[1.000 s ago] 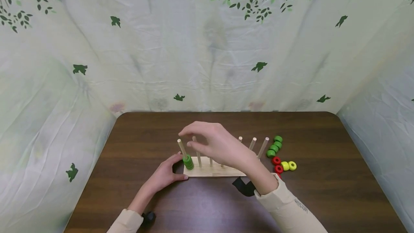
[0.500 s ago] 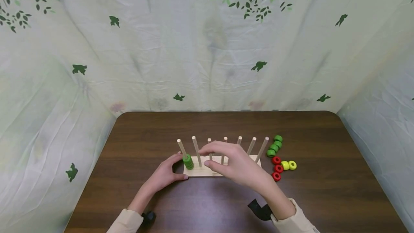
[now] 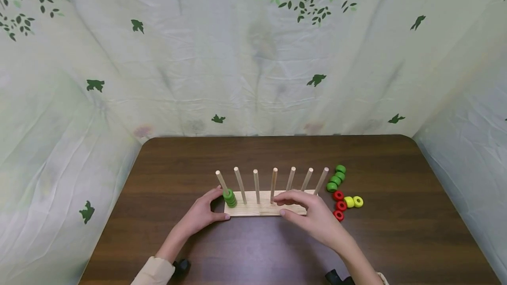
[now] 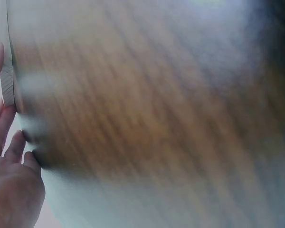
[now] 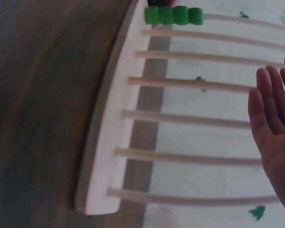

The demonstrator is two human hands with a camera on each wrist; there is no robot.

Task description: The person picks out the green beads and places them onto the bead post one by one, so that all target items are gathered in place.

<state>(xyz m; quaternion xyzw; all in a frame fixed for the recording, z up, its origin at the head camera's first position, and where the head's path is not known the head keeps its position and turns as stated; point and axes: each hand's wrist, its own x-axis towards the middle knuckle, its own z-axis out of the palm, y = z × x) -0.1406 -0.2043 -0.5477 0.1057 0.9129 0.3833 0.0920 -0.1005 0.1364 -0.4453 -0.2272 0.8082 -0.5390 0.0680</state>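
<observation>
A pale wooden base (image 3: 253, 209) with several upright pegs stands on the table. Green beads (image 3: 229, 198) are stacked on its leftmost peg; the right wrist view shows this green stack (image 5: 174, 15) too. My left hand (image 3: 201, 214) grips the base's left end, thumb at the front corner and fingers behind; in the left wrist view the hand (image 4: 14, 185) is at the edge of the board (image 4: 7, 80). Empty, my right hand (image 3: 317, 219) hovers over the right half of the base, fingers relaxed. In the right wrist view that hand (image 5: 278, 123) is beside the pegs.
Right of the base lie loose green beads (image 3: 336, 180), red beads (image 3: 340, 206) and two yellow beads (image 3: 353, 202) on the brown table (image 3: 396, 232). A pale cloth with leaf prints (image 3: 253, 56) hangs behind and at the sides.
My right hand has moved right and toward the table's front, away from the leftmost peg, uncovering the middle pegs. The left hand keeps its grip on the base.
</observation>
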